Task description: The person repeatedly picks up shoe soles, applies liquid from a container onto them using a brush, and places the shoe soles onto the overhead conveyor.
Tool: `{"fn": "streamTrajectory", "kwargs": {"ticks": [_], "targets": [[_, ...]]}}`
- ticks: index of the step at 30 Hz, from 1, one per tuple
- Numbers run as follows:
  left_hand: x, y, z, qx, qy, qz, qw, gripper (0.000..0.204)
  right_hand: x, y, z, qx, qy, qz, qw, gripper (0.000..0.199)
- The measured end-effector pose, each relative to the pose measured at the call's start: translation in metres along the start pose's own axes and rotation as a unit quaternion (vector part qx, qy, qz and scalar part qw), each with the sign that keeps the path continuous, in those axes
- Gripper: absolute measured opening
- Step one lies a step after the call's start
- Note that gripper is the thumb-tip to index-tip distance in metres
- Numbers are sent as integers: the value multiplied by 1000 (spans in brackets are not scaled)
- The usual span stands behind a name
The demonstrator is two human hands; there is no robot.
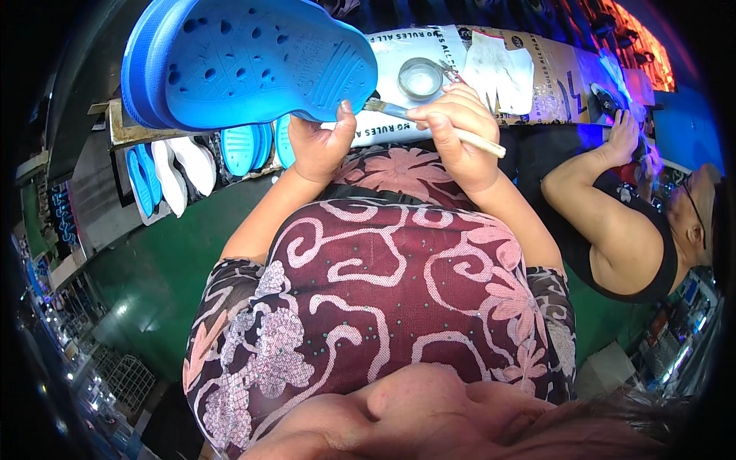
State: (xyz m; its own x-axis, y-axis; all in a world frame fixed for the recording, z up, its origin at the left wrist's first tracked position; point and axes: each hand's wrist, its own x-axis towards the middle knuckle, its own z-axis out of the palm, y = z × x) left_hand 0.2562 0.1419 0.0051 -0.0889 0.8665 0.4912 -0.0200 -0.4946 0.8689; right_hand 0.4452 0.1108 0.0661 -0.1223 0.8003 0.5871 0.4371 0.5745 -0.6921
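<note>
Blue shoe sole (253, 65) in the L hand (326, 149), yeah? Quick rundown pls.

Yep. Hand's part-closed at the sole's R end, thumb on the near edge; other fingers mostly hidden, so can't tell their exact hold. Sole's raised in front of the wearer, holes & grooves showing.

And the R hand (466, 157)?

Curled up, thumb & fingers closed abt the handle of a flat brush (397, 111), pale end sticking out R. Dark bristle tip's right by the sole's edge; can't tell if they touch.

Next out?

Desk (548, 111) just past the hands, w/ a white printed sheet (389, 50) on it. Clear round dish (420, 79) sits on the sheet. White scraps (494, 73) lie R of the dish, paper or cloth, can't tell.

L side?

More blue soles (239, 149) below the held one, then white soles (170, 180), then a blue pair (139, 184) farthest L.

Anyone else?

Co-worker (629, 230) far R, black sleeveless top, arm reaching to the desk. Green floor (176, 268) below.
</note>
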Motion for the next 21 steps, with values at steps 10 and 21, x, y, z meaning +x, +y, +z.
{"fn": "streamTrajectory", "kwargs": {"ticks": [10, 21], "targets": [[0, -1, -5, 19, -26, 22, 999, 32, -5, -2, -1, -9, 0, 4, 1000, 20], [9, -3, 1, -8, -31, 14, 999, 36, -12, 6, -12, 47, 32, 46, 997, 28]]}}
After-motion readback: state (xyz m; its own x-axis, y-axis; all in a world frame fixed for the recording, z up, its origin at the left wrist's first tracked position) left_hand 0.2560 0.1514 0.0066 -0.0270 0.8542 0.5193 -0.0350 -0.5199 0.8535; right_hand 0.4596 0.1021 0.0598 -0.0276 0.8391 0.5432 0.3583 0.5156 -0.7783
